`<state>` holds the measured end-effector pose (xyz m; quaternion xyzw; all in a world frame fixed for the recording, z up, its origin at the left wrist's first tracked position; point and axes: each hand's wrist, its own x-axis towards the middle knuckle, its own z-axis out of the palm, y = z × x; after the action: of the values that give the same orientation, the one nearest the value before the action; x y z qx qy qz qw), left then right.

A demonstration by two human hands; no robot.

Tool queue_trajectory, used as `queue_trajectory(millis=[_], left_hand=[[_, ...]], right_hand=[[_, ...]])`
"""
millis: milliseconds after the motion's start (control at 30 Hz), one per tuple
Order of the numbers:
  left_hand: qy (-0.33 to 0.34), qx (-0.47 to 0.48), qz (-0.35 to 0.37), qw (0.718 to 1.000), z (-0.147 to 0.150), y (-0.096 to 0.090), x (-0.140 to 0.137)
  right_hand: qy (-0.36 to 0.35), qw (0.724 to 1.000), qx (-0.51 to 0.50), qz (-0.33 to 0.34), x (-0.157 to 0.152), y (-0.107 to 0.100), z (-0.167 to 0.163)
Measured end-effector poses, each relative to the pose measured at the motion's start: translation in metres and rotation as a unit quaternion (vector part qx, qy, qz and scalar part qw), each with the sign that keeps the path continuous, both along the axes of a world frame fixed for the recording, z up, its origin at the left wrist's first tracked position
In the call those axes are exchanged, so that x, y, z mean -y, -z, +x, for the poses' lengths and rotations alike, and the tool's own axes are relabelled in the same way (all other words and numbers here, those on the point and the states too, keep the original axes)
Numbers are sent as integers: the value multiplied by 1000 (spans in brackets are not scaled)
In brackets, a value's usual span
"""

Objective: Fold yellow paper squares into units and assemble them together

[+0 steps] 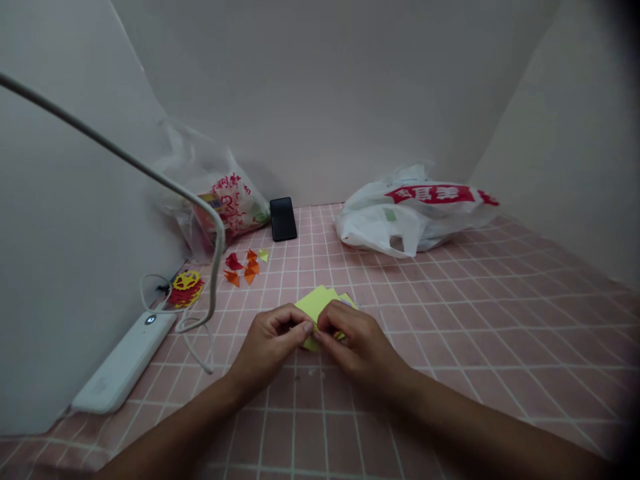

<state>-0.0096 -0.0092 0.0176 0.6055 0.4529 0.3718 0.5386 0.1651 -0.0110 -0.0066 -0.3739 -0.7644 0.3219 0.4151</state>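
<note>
Both hands meet at the middle of the tiled surface, over a small stack of yellow-green paper sheets [316,300]. My left hand [273,340] is closed, its thumb and forefinger pinching yellow paper. Opposite it, my right hand [350,333] pinches at the same spot with curled fingers, its fingertips almost touching the left thumb. The fingers hide most of the pinched paper, so its shape and whether it is separate from the stack cannot be made out. Beyond my left hand lie several small folded paper pieces [251,270] in orange, red and yellow.
A white power bank [125,363] with a looping cable [217,267] lies at left, near red and yellow cut-out shapes [186,287]. Against the back wall are a black phone [283,219], a filled plastic bag [235,207] and a white plastic bag [400,217]. Walls enclose three sides.
</note>
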Motion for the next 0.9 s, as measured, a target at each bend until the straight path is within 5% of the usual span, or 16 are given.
queue_trajectory(millis=[467, 633, 900], left_hand=[[6, -8, 14, 1000, -1, 1, -2], [-25, -31, 54, 998, -1, 1, -1], [-75, -16, 94, 993, -3, 8, -2]], right_hand=[[2, 1000, -14, -20, 0, -3, 0], [-7, 989, -70, -129, -5, -2, 0], [-71, 930, -236, -274, -8, -3, -3]])
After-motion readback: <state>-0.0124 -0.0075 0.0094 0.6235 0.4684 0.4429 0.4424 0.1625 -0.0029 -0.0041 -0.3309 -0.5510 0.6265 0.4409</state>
